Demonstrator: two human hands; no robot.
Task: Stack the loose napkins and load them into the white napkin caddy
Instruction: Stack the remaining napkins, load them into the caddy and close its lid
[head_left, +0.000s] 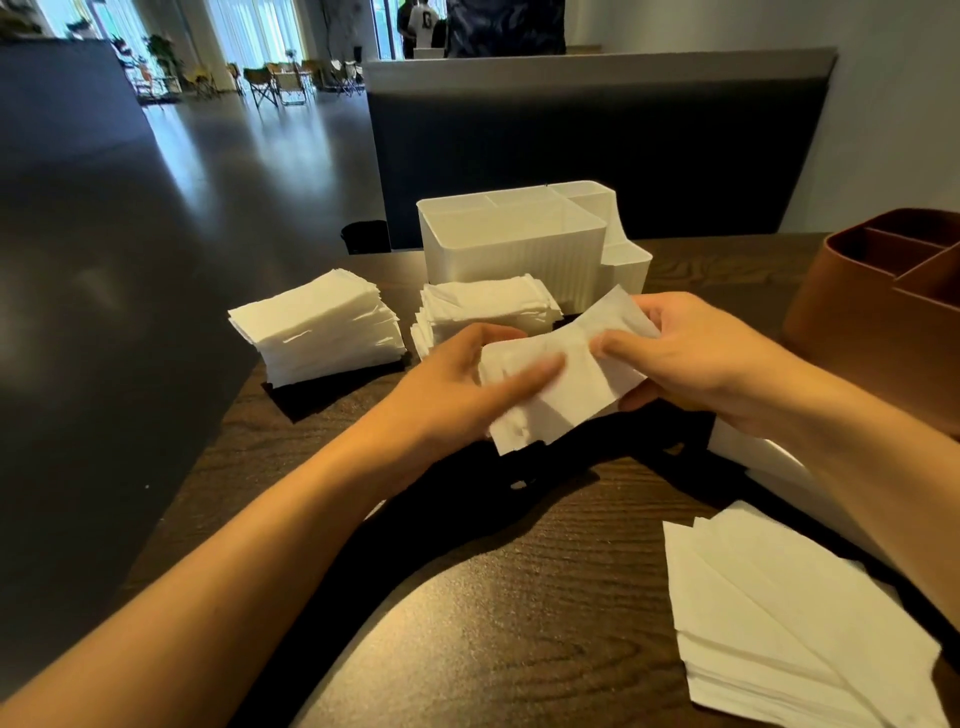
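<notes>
A small bundle of white napkins (571, 374) hangs above the table's middle, held at both ends. My left hand (462, 384) grips its left end, thumb on top. My right hand (691, 358) pinches the right end. Behind them stands the white napkin caddy (519, 254), its big front compartment showing no napkins. One napkin stack (322, 327) lies at the left, a second stack (488, 306) sits right in front of the caddy. Loose fanned napkins (789, 623) lie at the near right.
A brown divided caddy (872, 306) stands at the right edge of the dark wooden table (519, 597). A dark partition (597, 145) rises behind the table. The table's left edge drops to the dark floor. People stand far off at the back.
</notes>
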